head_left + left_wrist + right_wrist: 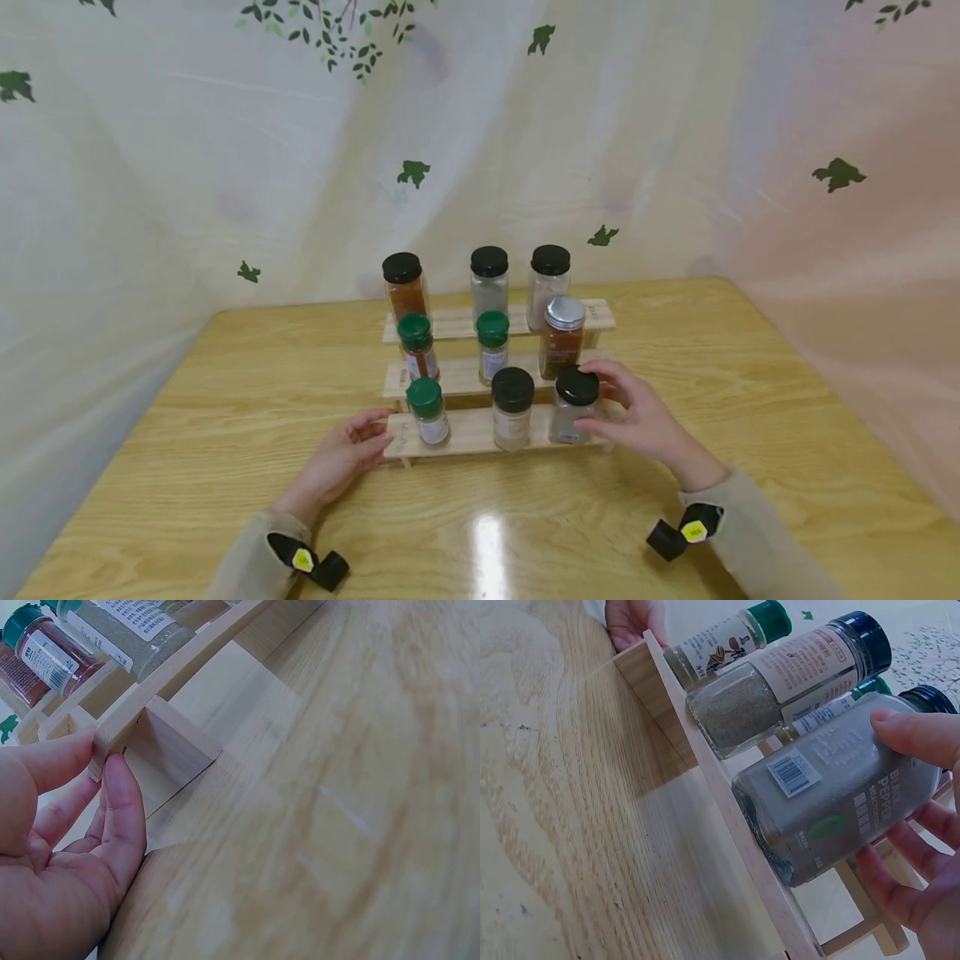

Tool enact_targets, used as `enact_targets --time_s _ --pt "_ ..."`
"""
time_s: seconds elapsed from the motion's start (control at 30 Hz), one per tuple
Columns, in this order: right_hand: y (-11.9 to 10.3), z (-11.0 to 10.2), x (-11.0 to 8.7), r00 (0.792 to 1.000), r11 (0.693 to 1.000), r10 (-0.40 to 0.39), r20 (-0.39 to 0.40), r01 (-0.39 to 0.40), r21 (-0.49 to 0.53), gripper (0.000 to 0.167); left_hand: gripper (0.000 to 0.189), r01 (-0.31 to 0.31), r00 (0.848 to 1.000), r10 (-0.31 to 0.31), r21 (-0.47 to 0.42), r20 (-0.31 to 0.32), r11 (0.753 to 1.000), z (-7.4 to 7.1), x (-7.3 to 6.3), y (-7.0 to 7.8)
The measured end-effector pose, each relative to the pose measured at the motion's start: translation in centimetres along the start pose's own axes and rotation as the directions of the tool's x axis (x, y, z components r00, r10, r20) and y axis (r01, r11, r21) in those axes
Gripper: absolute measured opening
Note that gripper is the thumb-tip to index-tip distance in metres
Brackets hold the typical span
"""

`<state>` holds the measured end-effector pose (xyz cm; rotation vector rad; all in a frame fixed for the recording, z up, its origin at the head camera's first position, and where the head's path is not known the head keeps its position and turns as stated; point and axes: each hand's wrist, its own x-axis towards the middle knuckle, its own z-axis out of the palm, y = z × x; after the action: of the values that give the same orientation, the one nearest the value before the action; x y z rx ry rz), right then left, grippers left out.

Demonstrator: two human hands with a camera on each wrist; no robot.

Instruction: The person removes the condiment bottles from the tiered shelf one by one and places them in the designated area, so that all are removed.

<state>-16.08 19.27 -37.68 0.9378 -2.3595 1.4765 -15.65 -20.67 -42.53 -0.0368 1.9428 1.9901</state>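
Note:
A three-tier wooden spice rack (467, 435) stands on the table, with spice jars on each tier. My left hand (347, 454) pinches the left end of the lowest shelf between thumb and fingers, as the left wrist view shows close up. At the other end, my right hand (641, 417) holds a black pepper jar (832, 799) with a black lid, thumb on one side and fingers on the other. The jar's base is at the lowest shelf. Beside it on that shelf are a black-lidded jar (513, 412) and a smaller green-lidded jar (428, 417).
On the middle tier are two green-lidded jars, one at the left (418, 350), and a silver-lidded jar (562, 342). Black-lidded jars, one of them orange-brown inside (407, 292), line the top tier. Behind the wooden table (247, 367) hangs a leaf-patterned cloth (300, 192).

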Motion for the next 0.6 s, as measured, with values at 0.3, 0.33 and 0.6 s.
enact_targets --time_s 0.3,0.33,0.6 --pt "0.13 0.02 0.08 1.0 1.0 -0.024 -0.019 0.024 0.005 0.059 0.03 0.001 1.0 -0.001 -0.003 0.002 1.0 0.1 -0.01 0.1" --pt "0.1 0.02 0.09 1.0 1.0 -0.022 -0.018 0.022 0.001 0.059 0.03 0.002 1.0 -0.002 -0.001 -0.001 1.0 0.12 -0.01 0.12" --pt "0.14 -0.21 0.18 1.0 0.999 0.008 -0.001 -0.008 -0.036 0.059 0.036 0.007 1.0 -0.007 0.026 -0.002 1.0 0.1 -0.03 0.3"
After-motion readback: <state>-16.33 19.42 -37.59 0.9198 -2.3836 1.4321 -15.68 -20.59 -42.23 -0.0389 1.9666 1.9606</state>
